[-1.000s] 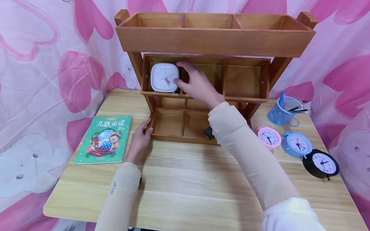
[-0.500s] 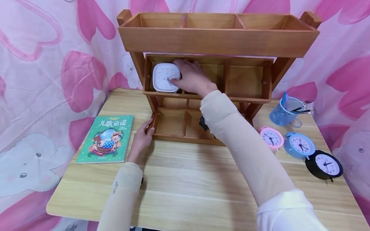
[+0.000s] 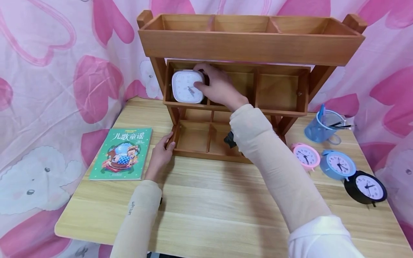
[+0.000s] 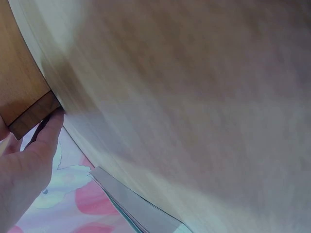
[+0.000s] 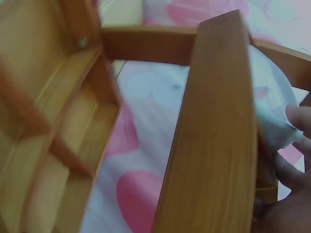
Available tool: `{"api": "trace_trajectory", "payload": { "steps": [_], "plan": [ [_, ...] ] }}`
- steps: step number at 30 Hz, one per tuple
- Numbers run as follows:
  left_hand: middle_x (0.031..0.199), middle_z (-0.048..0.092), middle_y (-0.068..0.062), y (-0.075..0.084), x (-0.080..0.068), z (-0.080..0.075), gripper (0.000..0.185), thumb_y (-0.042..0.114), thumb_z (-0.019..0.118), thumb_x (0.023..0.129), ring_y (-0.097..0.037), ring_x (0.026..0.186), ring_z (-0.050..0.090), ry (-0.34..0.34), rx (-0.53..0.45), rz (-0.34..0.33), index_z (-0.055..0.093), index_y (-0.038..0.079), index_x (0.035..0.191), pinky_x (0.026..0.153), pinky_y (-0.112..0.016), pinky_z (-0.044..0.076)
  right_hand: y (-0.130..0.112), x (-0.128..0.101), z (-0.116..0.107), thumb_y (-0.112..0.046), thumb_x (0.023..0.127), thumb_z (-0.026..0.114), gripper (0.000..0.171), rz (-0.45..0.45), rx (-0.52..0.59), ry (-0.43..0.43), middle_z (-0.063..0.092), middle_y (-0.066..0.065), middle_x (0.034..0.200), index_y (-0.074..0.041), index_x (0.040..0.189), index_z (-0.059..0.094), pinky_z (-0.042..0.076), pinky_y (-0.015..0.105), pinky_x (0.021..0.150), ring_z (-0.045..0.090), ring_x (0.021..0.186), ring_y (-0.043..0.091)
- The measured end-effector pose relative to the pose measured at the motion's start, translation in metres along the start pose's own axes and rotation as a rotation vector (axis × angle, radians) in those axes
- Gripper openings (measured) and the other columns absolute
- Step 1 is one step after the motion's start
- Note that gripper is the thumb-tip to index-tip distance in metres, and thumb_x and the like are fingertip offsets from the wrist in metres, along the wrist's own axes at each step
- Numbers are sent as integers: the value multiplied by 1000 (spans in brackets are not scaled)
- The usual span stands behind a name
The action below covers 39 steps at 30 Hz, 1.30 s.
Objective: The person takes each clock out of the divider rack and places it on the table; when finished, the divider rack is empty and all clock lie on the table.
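Observation:
A white square clock (image 3: 185, 86) stands in the left compartment of the wooden shelf's (image 3: 251, 46) middle tier. My right hand (image 3: 221, 86) holds it by its right side, thumb at the edge of the face and fingers over the upper corner. The right wrist view shows the clock (image 5: 274, 97) partly behind a wooden board, with the fingers against it. Low on the left, my left hand (image 3: 159, 154) grips the end of the shelf's bottom tier. In the left wrist view, that hand (image 4: 29, 165) has a finger along the outer side of the wooden end (image 4: 34, 114).
A green children's book (image 3: 120, 154) lies left of the shelf. On the right stand a pink alarm clock (image 3: 305, 156), a blue one (image 3: 338, 165) and a black one (image 3: 365, 187), with a blue mesh pen cup (image 3: 322, 125) behind. Shelf dividers flank the right hand.
The right hand has closed in on the clock's right side; its thumb reached farther over the face, then drew back to the edge. The whole view has shifted slightly. The left hand stays put.

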State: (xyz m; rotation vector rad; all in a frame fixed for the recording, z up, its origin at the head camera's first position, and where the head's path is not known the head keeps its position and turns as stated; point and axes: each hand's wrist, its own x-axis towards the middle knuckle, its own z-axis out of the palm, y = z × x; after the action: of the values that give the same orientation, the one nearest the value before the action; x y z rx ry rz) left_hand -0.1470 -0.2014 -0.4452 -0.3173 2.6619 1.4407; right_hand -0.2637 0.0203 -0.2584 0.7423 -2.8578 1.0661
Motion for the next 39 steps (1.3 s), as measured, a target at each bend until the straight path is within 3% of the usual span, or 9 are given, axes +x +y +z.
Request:
{"api": "trace_trajectory", "payload": {
  "steps": [3, 6, 14, 20, 23, 29, 31, 36, 39],
  "plan": [
    [154, 34, -13, 4, 1, 2, 48, 26, 43, 104, -29, 136, 38, -17, -11, -9, 34, 28, 151, 110, -47, 35, 1, -2, 0, -26, 93, 65, 38, 51, 206, 71, 58, -1, 124, -23, 129, 56, 43, 25, 89, 52, 107, 9],
    [154, 34, -13, 6, 2, 5, 48, 26, 43, 104, -28, 136, 39, -28, -11, -8, 34, 28, 151, 109, -46, 36, 1, -5, 1, -23, 91, 68, 34, 80, 302, 144, 63, 0, 115, -21, 124, 62, 45, 23, 84, 55, 100, 9],
    [151, 38, -15, 9, 3, 11, 47, 26, 44, 104, -29, 130, 44, -35, -2, 3, 36, 28, 150, 105, -46, 41, 0, -22, -9, -14, 89, 70, 31, 76, 595, 277, 69, 6, 109, -10, 119, 67, 48, 23, 83, 61, 98, 10],
    [153, 36, -13, 8, 5, 10, 48, 26, 44, 104, -29, 135, 40, -34, 3, 18, 35, 28, 151, 109, -47, 36, 4, -61, -21, -12, 88, 71, 30, 57, 915, 274, 66, 12, 109, -4, 117, 66, 54, 28, 81, 62, 96, 19],
    [155, 33, -11, 7, 3, 10, 48, 28, 43, 104, -28, 137, 37, -37, -10, -8, 34, 30, 151, 111, -47, 33, 17, -90, -21, -13, 87, 72, 33, 65, 983, 278, 65, 13, 109, -3, 117, 64, 58, 29, 72, 63, 91, 21],
    [153, 36, -15, 3, 0, 5, 48, 26, 43, 104, -30, 134, 41, -32, 12, 16, 34, 27, 151, 109, -47, 36, 61, -160, -27, -21, 85, 75, 36, 141, 837, 393, 66, 10, 107, -6, 118, 67, 56, 21, 64, 61, 85, 17],
    [153, 36, -15, 4, 0, 3, 48, 25, 43, 104, -30, 135, 40, -31, 21, 22, 33, 26, 151, 109, -48, 36, 78, -186, -33, -24, 86, 74, 38, 232, 758, 432, 66, 7, 107, -9, 119, 67, 52, 19, 54, 59, 76, 15],
    [154, 33, -13, 3, 1, -1, 48, 25, 42, 104, -30, 138, 36, -28, 34, 32, 33, 24, 152, 111, -48, 34, 123, -254, -51, -32, 89, 69, 44, 488, 570, 477, 63, -4, 110, -14, 128, 63, 50, 16, 56, 57, 85, 9],
    [155, 33, -13, 4, 1, -2, 48, 26, 42, 104, -30, 138, 36, -34, 28, 29, 33, 24, 152, 111, -48, 33, 149, -294, -61, -31, 88, 71, 46, 603, 542, 533, 64, -10, 107, -14, 130, 63, 49, 13, 63, 55, 90, 7]
  ]
}}
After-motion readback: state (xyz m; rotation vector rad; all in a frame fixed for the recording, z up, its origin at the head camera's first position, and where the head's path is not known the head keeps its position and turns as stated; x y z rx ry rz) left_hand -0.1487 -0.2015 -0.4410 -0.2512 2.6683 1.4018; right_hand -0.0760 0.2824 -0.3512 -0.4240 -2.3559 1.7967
